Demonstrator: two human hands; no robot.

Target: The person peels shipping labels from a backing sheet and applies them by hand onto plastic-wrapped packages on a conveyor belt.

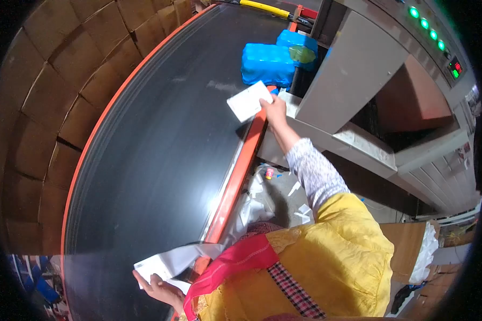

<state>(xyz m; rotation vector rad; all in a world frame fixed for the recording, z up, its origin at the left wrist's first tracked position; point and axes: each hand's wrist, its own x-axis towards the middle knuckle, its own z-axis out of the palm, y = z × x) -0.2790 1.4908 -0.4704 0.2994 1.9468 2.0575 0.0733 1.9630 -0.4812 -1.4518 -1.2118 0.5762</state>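
Observation:
My right hand point(276, 111) reaches out over the orange edge rail of the conveyor. Its fingers and thumb pinch a flat white rectangular card point(247, 102) with faint print along one edge. Just beyond it are two blue-wrapped packs point(266, 60), side by side at the belt's right edge; the farther one has a greenish patch. Low in the view, my left hand point(163, 291) is closed on a white paper sheet point(156, 266), with the thumb on top. A long loose strip of that paper trails right across the rail towards my clothes.
The dark conveyor belt point(160, 139) curves away from me. Brown cartons point(48, 96) are stacked along its left side. A grey machine point(353, 69) with green lights stands at the right. Paper scraps point(303, 214) and a small pink item point(269, 174) lie on the floor.

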